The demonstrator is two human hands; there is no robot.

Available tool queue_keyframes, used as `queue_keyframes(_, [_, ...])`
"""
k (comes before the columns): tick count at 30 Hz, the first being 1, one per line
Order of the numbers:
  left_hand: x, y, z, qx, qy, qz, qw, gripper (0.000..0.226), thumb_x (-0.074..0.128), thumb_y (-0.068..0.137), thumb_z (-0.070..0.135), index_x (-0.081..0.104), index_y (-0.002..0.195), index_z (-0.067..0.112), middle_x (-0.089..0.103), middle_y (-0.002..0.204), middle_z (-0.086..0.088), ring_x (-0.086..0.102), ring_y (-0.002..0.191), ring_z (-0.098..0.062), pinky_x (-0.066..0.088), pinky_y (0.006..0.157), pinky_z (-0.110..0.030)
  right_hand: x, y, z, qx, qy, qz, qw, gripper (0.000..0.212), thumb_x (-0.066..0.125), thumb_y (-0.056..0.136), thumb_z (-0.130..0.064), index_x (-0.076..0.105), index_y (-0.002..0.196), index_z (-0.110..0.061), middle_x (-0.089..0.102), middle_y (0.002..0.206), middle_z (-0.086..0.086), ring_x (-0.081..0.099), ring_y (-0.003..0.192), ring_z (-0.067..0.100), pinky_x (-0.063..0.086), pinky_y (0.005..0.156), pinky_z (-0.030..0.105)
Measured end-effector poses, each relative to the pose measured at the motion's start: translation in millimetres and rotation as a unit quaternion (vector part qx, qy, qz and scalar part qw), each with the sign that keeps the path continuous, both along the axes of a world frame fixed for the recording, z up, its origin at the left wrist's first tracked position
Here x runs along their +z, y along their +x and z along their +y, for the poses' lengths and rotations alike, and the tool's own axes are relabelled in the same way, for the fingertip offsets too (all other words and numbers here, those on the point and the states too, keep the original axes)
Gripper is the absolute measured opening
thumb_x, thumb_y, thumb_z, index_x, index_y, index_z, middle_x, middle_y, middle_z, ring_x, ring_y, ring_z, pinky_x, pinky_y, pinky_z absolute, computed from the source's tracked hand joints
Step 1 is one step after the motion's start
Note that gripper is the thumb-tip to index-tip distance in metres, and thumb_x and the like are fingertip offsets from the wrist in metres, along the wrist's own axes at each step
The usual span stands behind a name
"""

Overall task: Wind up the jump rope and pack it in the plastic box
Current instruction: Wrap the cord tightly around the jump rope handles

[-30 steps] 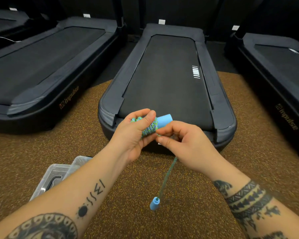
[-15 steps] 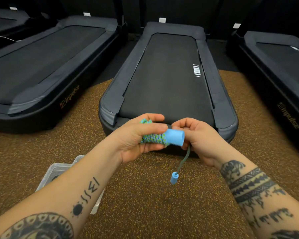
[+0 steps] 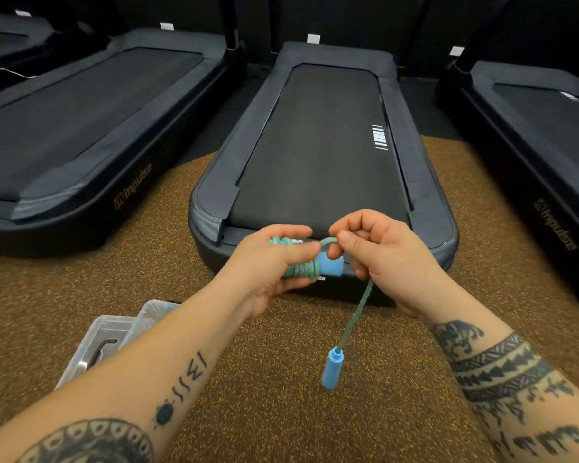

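Observation:
The jump rope is a green-and-blue braided cord with two light blue handles. My left hand (image 3: 268, 262) grips one blue handle (image 3: 331, 266) with several turns of cord (image 3: 300, 269) wound around it. My right hand (image 3: 381, 255) pinches the cord just above the handle. From it a loose length of cord (image 3: 356, 315) hangs down to the second blue handle (image 3: 332, 368), which dangles above the floor. A clear plastic box (image 3: 106, 342) sits on the floor at lower left, partly hidden by my left forearm.
Brown speckled rubber floor (image 3: 281, 396) lies below my hands. A dark treadmill deck (image 3: 315, 155) stands straight ahead, with another treadmill (image 3: 81, 128) on the left and a third (image 3: 549, 135) on the right.
My right hand has carried the cord from behind the wound handle up over its top. The dangling handle has swung and hangs a little lower than half a second ago.

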State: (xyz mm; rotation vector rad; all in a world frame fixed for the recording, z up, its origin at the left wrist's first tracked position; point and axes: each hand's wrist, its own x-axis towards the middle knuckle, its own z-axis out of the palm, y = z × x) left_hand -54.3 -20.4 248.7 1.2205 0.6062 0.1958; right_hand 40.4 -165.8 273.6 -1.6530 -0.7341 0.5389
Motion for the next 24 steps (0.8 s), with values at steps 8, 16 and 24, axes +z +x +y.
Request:
queue_keyframes(8, [7, 2, 0, 0.123, -0.127, -0.077, 0.981, 0.022, 0.077, 0.080, 0.011, 0.064, 0.097, 0.015, 0.071, 0.083, -0.007, 0.071, 0.062, -0.015, 0.054, 0.050, -0.027, -20, -19, 9, 0.061, -0.017, 0.000, 0.998, 0.012, 0.060, 0.093, -0.008, 0.056, 0.090, -0.018, 0.077, 0.080, 0.004, 0.045, 0.043, 0.012, 0.041, 0.045, 0.023])
queue_keyframes(16, [19, -7, 8, 0.044, -0.183, -0.137, 0.973, 0.031, 0.074, 0.066, 0.019, 0.063, 0.094, 0.020, 0.073, 0.076, 0.002, 0.068, 0.063, -0.011, 0.054, 0.048, -0.021, -35, -1, 0, 0.059, -0.097, 0.019, 0.993, 0.013, 0.056, 0.097, -0.023, 0.061, 0.087, -0.016, 0.063, 0.060, -0.003, 0.047, 0.052, 0.013, 0.039, 0.051, 0.023])
queue_keyframes(24, [17, -14, 6, -0.171, -0.043, -0.058, 0.983, 0.031, 0.076, 0.067, 0.008, 0.067, 0.096, 0.016, 0.073, 0.083, -0.003, 0.069, 0.068, -0.020, 0.055, 0.048, -0.027, -23, 19, -5, -0.033, -0.054, 0.011, 0.998, 0.008, 0.066, 0.091, -0.015, 0.068, 0.084, -0.020, 0.068, 0.067, 0.000, 0.051, 0.064, 0.021, 0.041, 0.062, 0.034])
